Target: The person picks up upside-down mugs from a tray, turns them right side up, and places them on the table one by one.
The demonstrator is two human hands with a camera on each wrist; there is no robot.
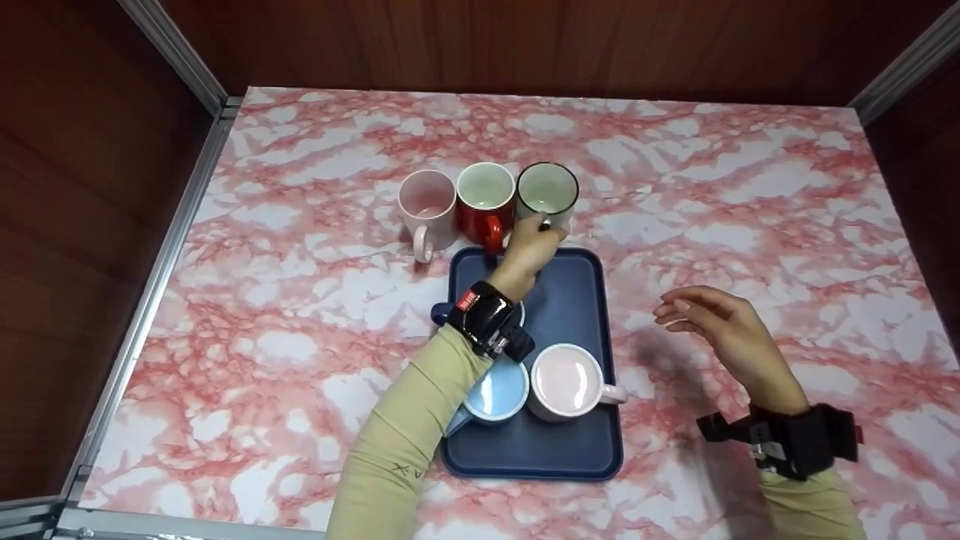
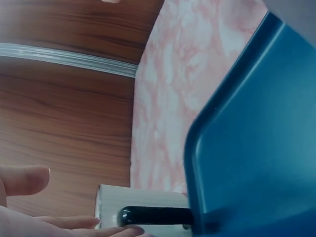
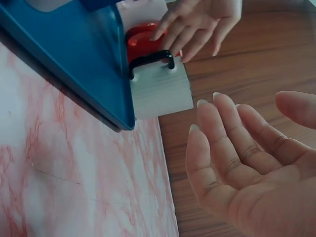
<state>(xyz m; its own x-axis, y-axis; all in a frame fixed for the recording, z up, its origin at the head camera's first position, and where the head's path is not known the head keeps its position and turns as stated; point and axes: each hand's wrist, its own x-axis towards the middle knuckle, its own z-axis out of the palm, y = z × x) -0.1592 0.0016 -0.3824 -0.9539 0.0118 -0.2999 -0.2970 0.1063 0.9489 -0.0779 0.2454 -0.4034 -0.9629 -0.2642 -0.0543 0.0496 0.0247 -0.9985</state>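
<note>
My left hand (image 1: 531, 246) reaches over the tray to a white mug (image 1: 549, 187) with a black rim. Its fingertips are right at that mug's black handle (image 2: 155, 216), and the thumb stands apart from the fingers. Left of this mug stand a red mug (image 1: 471, 223) and a pale pink mug (image 1: 427, 196), handles toward me. To the right of the tray my right hand (image 1: 724, 330) hovers with nothing in it, fingers loosely bent. In the right wrist view its palm (image 3: 256, 197) faces up.
A dark blue tray (image 1: 574, 300) lies in front of the row of mugs. On it are a light blue mug (image 1: 501, 394), a light pink mug (image 1: 568, 382), and a mug with a dark blue handle (image 1: 441, 313), mostly hidden under my left wrist. Brown wooden panels (image 1: 525, 45) enclose the marbled table.
</note>
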